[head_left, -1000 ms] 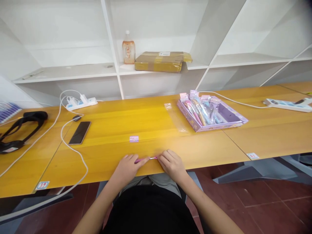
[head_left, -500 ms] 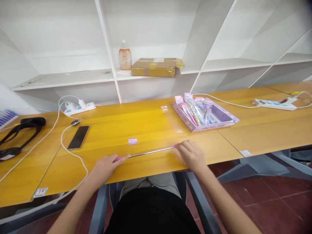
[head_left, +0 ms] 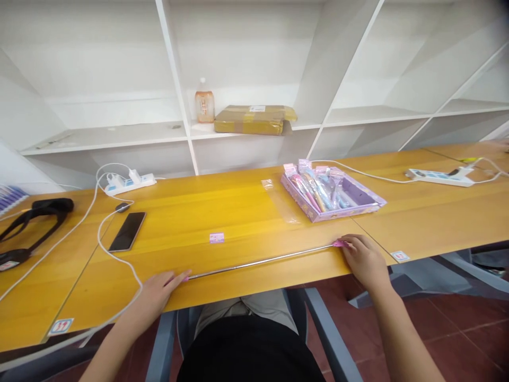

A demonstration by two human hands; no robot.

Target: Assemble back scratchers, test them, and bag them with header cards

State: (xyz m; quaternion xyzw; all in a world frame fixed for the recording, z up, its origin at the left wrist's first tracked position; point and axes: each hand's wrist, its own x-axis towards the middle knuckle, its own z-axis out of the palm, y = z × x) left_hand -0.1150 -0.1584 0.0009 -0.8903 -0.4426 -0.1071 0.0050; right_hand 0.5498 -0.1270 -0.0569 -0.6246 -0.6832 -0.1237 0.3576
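Observation:
A thin silver telescopic rod point(head_left: 260, 261) with pink ends stretches between my two hands, just over the front part of the table. My left hand point(head_left: 157, 292) is closed on its left pink end. At the right, my right hand point(head_left: 363, 260) pinches the other pink end. Behind the rod lies a small pink and purple card point(head_left: 217, 238). A purple tray point(head_left: 345, 214) holding several wrapped items stands behind my right hand, with a clear plastic wrapper point(head_left: 284, 208) flat beside it.
At the left are a phone point(head_left: 128, 231), white cables, a power strip point(head_left: 131, 183) and a black headset point(head_left: 35, 228). Another power strip point(head_left: 441, 176) lies at the right. The shelf behind holds a bottle point(head_left: 204, 106) and a cardboard box point(head_left: 250, 120).
My hands have moved apart, the right hand farthest, to the right. The rod between them is now much longer. The view has shifted slightly.

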